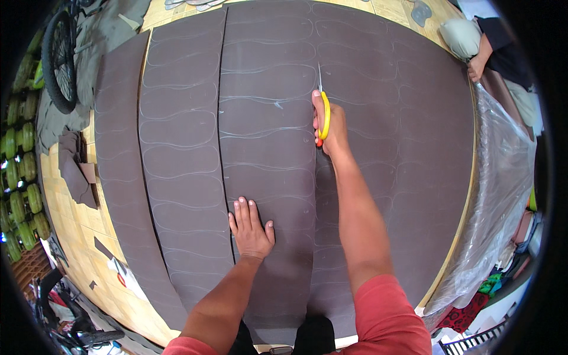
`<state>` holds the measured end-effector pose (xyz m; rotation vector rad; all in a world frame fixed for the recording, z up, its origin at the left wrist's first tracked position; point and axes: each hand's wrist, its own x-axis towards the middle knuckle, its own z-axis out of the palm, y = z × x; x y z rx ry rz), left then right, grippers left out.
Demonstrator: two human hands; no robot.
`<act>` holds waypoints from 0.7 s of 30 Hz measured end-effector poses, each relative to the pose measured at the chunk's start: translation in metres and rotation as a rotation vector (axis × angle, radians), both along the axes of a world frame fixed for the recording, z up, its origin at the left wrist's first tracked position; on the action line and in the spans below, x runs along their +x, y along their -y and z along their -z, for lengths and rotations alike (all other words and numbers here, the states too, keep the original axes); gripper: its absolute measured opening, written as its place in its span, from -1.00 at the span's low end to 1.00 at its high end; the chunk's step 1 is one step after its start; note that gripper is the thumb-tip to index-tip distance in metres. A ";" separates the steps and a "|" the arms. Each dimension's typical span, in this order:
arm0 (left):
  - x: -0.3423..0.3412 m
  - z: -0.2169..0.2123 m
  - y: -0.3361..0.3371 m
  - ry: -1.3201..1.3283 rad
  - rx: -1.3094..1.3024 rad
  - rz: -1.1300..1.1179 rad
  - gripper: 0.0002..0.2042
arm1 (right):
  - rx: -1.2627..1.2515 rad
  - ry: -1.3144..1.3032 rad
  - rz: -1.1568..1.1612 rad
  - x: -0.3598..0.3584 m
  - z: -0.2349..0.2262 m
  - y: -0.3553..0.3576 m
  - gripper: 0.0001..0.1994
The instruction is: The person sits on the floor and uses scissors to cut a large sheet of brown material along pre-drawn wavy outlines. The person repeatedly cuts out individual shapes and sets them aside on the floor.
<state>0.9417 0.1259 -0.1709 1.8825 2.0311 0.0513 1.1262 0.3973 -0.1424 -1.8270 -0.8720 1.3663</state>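
Observation:
A large dark brown sheet (438, 148) covers the table, marked with rows of pale, sole-shaped outlines. My right hand (338, 127) grips a pair of scissors (325, 115) with yellow and orange-red handles. Their blades point away from me, at a cut line running up the sheet between two rows of outlines. Below the scissors, the cut edge is slightly parted. My left hand (251, 234) lies flat, fingers spread, on the strip (269, 165) left of that cut. Two more marked strips, a middle one (180, 142) and an outer one (118, 142), lie further left, separated by dark gaps.
Brown offcuts (77, 171) lie on the wooden tabletop (71, 228) at left. Beyond them is a bicycle wheel (59, 62). At far right another person's hand (476, 66) holds clear plastic sheeting (503, 171) hanging beside the table. Grey cut-outs (421, 12) lie at the far edge.

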 end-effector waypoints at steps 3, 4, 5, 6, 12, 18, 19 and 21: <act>-0.001 0.002 0.001 0.001 -0.006 -0.002 -0.28 | 0.011 0.000 0.003 0.000 0.000 -0.016 -0.36; -0.002 0.002 0.002 0.001 -0.003 -0.002 -0.28 | 0.014 -0.005 0.013 -0.002 -0.003 -0.020 -0.39; -0.002 0.002 0.002 -0.003 -0.007 0.000 -0.28 | 0.018 -0.010 0.024 -0.004 -0.004 -0.024 -0.41; -0.002 0.002 0.001 -0.006 -0.011 0.002 -0.28 | 0.016 -0.008 0.022 -0.003 -0.003 -0.028 -0.41; -0.002 0.001 0.001 -0.007 -0.018 0.002 -0.28 | 0.048 0.017 -0.017 0.006 0.008 -0.056 -0.33; -0.001 0.001 0.000 -0.002 -0.010 0.001 -0.28 | 0.101 -0.004 -0.045 0.013 0.011 -0.094 -0.41; -0.001 0.000 -0.001 -0.003 -0.018 -0.001 -0.28 | 0.097 -0.005 -0.042 0.012 0.011 -0.100 -0.41; -0.002 0.000 -0.001 -0.002 -0.022 -0.003 -0.29 | 0.089 -0.005 -0.037 0.011 0.013 -0.111 -0.42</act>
